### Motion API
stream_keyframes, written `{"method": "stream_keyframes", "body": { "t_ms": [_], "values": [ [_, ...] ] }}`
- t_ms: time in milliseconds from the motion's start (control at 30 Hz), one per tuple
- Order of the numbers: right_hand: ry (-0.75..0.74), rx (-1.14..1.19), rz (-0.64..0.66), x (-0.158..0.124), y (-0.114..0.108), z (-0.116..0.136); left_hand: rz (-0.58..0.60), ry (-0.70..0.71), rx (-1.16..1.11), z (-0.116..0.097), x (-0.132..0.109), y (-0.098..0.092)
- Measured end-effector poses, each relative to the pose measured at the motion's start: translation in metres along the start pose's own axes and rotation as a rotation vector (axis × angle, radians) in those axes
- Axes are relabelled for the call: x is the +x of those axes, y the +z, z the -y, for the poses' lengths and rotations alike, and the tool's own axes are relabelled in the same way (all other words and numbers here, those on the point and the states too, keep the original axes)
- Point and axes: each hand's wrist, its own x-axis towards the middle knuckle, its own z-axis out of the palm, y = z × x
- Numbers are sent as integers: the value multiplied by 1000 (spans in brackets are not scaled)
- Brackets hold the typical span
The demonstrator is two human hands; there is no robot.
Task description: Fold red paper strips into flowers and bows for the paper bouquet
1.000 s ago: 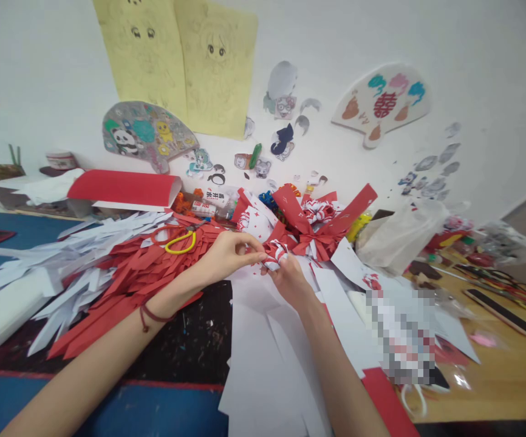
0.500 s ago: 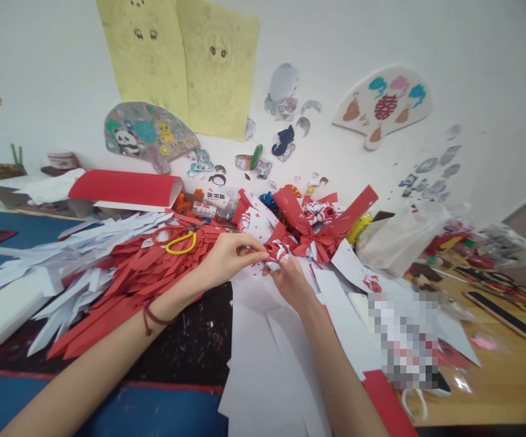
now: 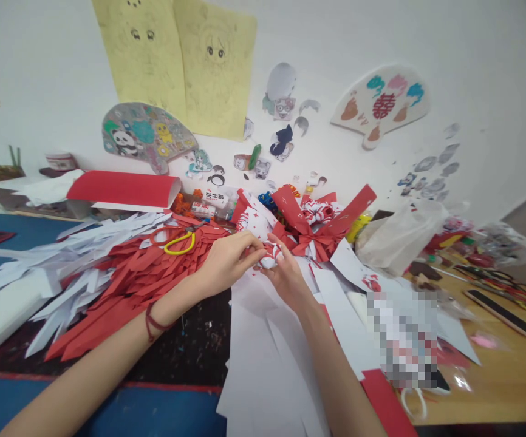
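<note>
A small red and white folded-paper piece is held between both hands over white paper sheets. My left hand pinches its left side with thumb and fingers. On the right side my right hand closes its thumb and fingers round the piece. Just beyond the hands stand larger red and white paper bundles. Left of my left hand lies a heap of red paper strips, with yellow-handled scissors on top. White paper strips spread farther left.
A white board with a handle hole lies at the left. A red curved paper sheet rests at the back. A white plastic bag and a dark flat bar are on the right. The wall rises behind.
My right hand has shifted its grip: its fingers are now raised along the piece's right side. My left hand still pinches the piece, slightly farther left. The view has shifted slightly.
</note>
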Motion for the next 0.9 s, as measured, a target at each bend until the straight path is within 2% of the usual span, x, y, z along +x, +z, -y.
{"method": "stream_keyframes", "body": {
  "t_ms": [167, 267, 467, 733, 900],
  "values": [
    [-59, -114, -30, -1, 3, -4, -16, -14, 84, 2, 0, 3],
    [-79, -163, -65, 0, 2, -8, -28, -33, 38, 3, 1, 2],
    [-101, -36, -65, 2, 1, -4, -79, 54, 15, -1, 4, -9],
    [-90, -23, -39, 1, -1, -3, 13, 89, 72, -2, 2, -12],
    [-81, -29, -40, 1, -2, -4, 109, 112, 64, -2, 4, -20]
  ]
}}
